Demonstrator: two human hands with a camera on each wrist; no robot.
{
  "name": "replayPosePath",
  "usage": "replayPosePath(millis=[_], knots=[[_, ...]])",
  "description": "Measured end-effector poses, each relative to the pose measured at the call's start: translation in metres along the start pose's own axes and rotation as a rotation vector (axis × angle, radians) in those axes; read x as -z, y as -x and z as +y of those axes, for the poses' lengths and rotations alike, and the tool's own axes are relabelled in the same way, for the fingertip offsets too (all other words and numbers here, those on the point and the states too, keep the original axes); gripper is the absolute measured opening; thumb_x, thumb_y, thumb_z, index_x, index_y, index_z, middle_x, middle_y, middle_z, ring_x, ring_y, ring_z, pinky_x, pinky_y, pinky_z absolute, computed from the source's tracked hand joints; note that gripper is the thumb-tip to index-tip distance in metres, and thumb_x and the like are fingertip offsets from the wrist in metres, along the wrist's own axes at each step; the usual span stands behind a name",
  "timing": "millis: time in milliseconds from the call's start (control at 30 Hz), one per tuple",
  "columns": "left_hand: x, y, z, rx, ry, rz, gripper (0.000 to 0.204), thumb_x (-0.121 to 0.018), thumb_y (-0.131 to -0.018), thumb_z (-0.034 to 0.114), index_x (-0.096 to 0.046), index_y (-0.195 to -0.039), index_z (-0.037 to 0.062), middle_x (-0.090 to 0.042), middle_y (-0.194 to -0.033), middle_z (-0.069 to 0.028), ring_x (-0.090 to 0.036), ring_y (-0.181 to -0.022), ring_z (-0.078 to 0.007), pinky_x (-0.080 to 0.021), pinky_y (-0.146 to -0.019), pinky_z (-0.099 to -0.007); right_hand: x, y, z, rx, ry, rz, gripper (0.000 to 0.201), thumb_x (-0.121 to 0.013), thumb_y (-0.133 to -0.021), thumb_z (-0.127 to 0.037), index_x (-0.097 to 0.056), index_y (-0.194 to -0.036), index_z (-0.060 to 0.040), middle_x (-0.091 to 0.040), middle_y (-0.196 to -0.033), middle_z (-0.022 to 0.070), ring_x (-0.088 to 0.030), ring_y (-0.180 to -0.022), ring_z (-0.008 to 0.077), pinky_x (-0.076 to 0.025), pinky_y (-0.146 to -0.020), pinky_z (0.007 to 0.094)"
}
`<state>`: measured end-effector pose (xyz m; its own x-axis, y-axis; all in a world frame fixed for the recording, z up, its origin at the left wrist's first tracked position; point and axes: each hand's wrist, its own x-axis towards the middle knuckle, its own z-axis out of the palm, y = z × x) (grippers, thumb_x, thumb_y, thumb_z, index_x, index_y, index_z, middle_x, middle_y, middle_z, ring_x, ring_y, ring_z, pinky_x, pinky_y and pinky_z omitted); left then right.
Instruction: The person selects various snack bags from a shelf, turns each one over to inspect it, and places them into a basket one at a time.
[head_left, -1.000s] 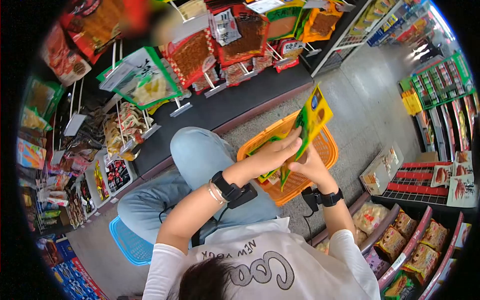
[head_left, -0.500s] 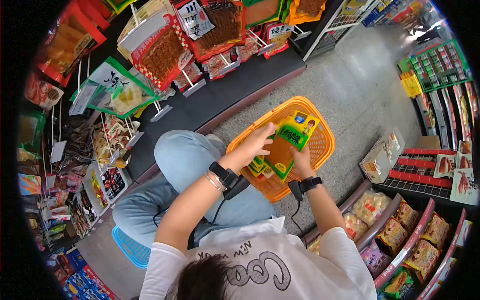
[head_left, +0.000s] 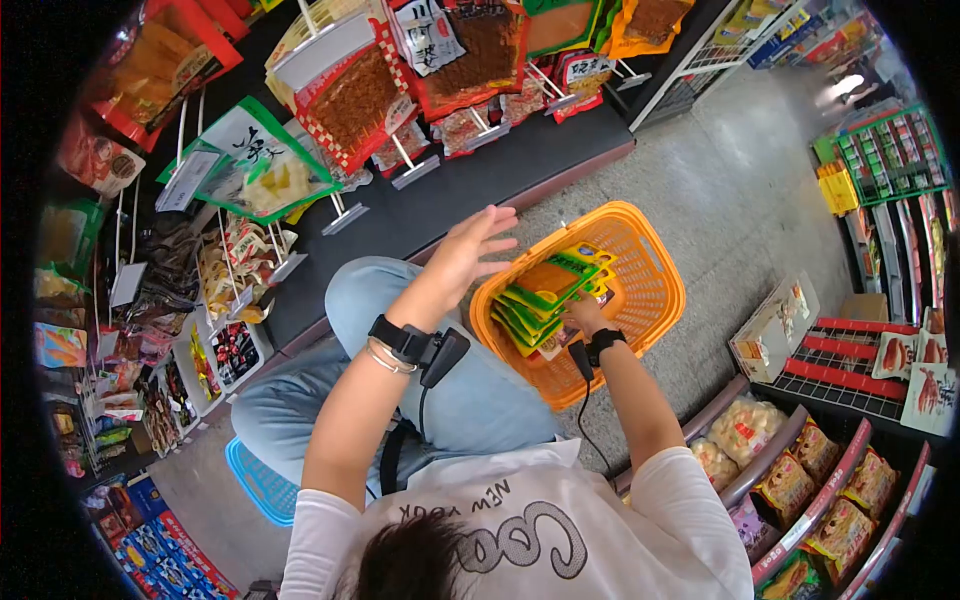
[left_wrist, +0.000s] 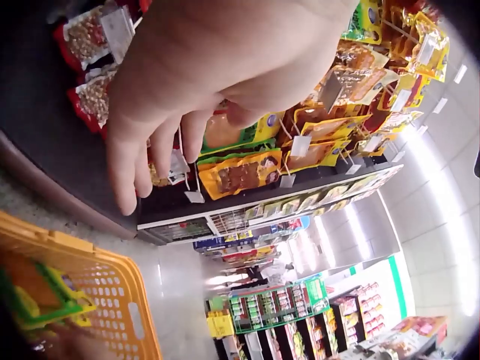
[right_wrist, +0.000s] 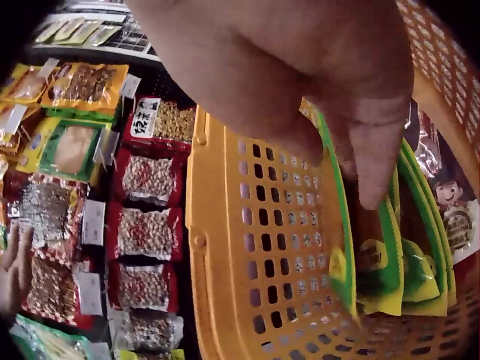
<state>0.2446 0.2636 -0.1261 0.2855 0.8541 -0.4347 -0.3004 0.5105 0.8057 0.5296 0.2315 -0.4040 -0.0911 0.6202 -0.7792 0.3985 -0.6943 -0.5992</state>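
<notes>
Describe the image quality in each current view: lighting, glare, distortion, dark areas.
Head: strong fisheye bending with black corners, plus a pale sheen on the floor; left wrist: ceiling lights glare white at right, while the orange basket at lower left is dimmer; right wrist: dim overall, black corners, the right hand shadowed.

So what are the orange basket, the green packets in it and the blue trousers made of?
Basket: probably plastic, smooth-looking; its walls are moulded with rows of holes.
Packets: likely plastic film, slightly shiny, with thin flat edges and bright printing.
Trousers: maybe denim, dull and faded, with soft creases.
</notes>
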Motion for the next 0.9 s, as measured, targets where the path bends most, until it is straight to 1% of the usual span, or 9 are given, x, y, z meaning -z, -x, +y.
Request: replayPosePath(millis=[100,133,200,267,333,400,667,733,900], knots=[[0.011,0.012,0.013,-0.055,0.011,0.031,0.054,-0.040,-0.094,0.045,-0.043,-0.130,0.0051,-0.045,-0.133,-0.0130,-0.047,-0.117,-0.0271,-0.040,-0.095,-0.0429,-0.001,0.001,-0.009,-0.029,0.155,0.103,0.053,-0.056,-0.088,-0.016,-0.037,-0.136,-0.0035,-0.052,-0.125,0.0175,-0.062,-0.095,0.0289,-0.052,-0.077,0.0384],[0.014,0.016,0.016,-0.066,0.019,0.050,0.053,-0.040,-0.094,0.045,-0.043,-0.130,0.0050,-0.045,-0.133,-0.0128,-0.047,-0.116,-0.0268,-0.040,-0.095,-0.0426,0.000,0.012,-0.020,0.040,0.266,0.118,0.045,-0.057,-0.087,-0.017,-0.045,-0.128,-0.0037,-0.057,-0.117,0.0162,-0.063,-0.091,0.0277,-0.051,-0.077,0.0376],[0.024,0.026,0.027,-0.110,0.025,0.091,0.052,-0.040,-0.095,0.043,-0.044,-0.130,0.0049,-0.046,-0.133,-0.0124,-0.048,-0.116,-0.0261,-0.041,-0.094,-0.0419,0.002,0.041,-0.048,0.203,0.485,0.150,0.032,-0.059,-0.085,-0.018,-0.061,-0.113,-0.0042,-0.067,-0.099,0.0138,-0.065,-0.085,0.0254,-0.050,-0.075,0.0362],[0.033,0.039,0.038,-0.167,0.041,0.151,0.046,-0.040,-0.096,0.038,-0.045,-0.128,0.0052,-0.049,-0.129,-0.0108,-0.049,-0.113,-0.0240,-0.041,-0.093,-0.0401,-0.004,0.064,-0.077,0.605,0.502,0.401,0.019,-0.060,-0.082,-0.016,-0.068,-0.093,-0.0023,-0.068,-0.077,0.0109,-0.065,-0.072,0.0192,-0.050,-0.067,0.0310],[0.041,0.056,0.054,-0.244,0.024,0.233,0.042,-0.039,-0.096,0.035,-0.047,-0.125,0.0056,-0.051,-0.127,-0.0103,-0.050,-0.111,-0.0235,-0.042,-0.092,-0.0389,-0.007,0.071,-0.113,0.772,0.120,0.242,0.012,-0.060,-0.084,-0.012,-0.062,-0.090,-0.0016,-0.062,-0.069,0.0055,-0.058,-0.056,0.0105,-0.047,-0.053,0.0236],[0.050,0.075,0.069,-0.336,0.063,0.302,0.037,-0.043,-0.095,0.031,-0.050,-0.121,0.0060,-0.053,-0.124,-0.0107,-0.052,-0.109,-0.0223,-0.043,-0.089,-0.0367,-0.023,0.136,-0.195,0.627,-0.120,0.014,0.008,-0.056,-0.087,-0.007,-0.062,-0.091,-0.0028,-0.065,-0.077,0.0052,-0.061,-0.066,0.0113,-0.049,-0.060,0.0245],[0.084,0.164,0.129,-0.646,0.216,0.379,0.032,-0.052,-0.091,0.024,-0.052,-0.117,0.0054,-0.057,-0.117,-0.0097,-0.055,-0.102,-0.0202,-0.044,-0.086,-0.0358,-0.105,0.269,-0.372,1.160,-0.183,-0.450,0.019,-0.055,-0.090,-0.010,-0.056,-0.105,0.0009,-0.064,-0.092,0.0106,-0.062,-0.081,0.0145,-0.050,-0.069,0.0250],[0.095,0.193,0.158,-0.698,0.183,0.377,0.032,-0.052,-0.090,0.023,-0.052,-0.117,0.0049,-0.056,-0.116,-0.0092,-0.054,-0.103,-0.0204,-0.044,-0.087,-0.0357,-0.137,0.306,-0.424,1.208,-0.211,-0.528,0.029,-0.055,-0.090,-0.011,-0.050,-0.116,0.0009,-0.063,-0.100,0.0135,-0.063,-0.085,0.0187,-0.051,-0.071,0.0273],[0.118,0.210,0.219,-0.890,0.179,0.388,0.037,-0.051,-0.091,0.023,-0.048,-0.122,0.0030,-0.054,-0.119,-0.0098,-0.052,-0.108,-0.0225,-0.041,-0.094,-0.0358,-0.184,0.326,-0.494,1.201,-0.354,-0.635,0.040,-0.056,-0.089,-0.013,-0.043,-0.124,0.0011,-0.055,-0.117,0.0153,-0.061,-0.094,0.0208,-0.052,-0.079,0.0309]])
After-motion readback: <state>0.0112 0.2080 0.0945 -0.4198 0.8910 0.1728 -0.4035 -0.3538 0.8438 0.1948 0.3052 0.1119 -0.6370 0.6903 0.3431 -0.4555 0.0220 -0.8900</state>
